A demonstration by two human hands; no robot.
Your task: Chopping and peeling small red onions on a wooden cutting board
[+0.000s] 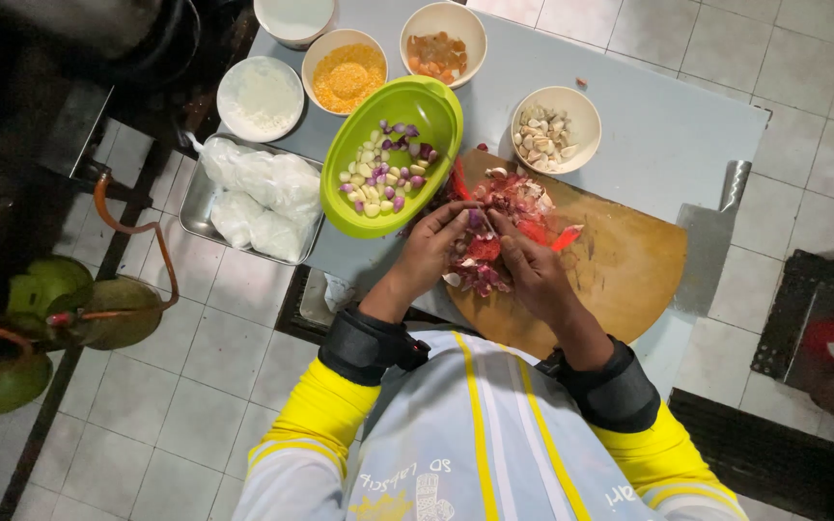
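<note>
Two hands meet over the near-left edge of the round wooden board (620, 265). The left hand (429, 253) is curled, its fingertips pinching a small purple shallot (475, 220); the right hand (533, 270) is also curled, fingertips touching that same shallot from the other side. Under and around both hands lies a heap of red and purple peelings (504, 217) with a red chilli (566, 237) at its right edge.

The right half of the board is bare wood, the widest open patch near the hands. Its near edge overhangs the counter (668, 135) edge. Touching the board's left edge sits a green bowl (436, 106) holding peeled shallot and garlic pieces. Just beyond the board's far edge stands a white bowl of garlic (544, 137). Farther beyond the green bowl are bowls of orange powder (345, 77), orange pieces (436, 53) and white powder (261, 96). Left of the green bowl a metal tray (195, 207) holds plastic bags. Right of the board, a cleaver (711, 241) lies along the counter's right edge.
</note>
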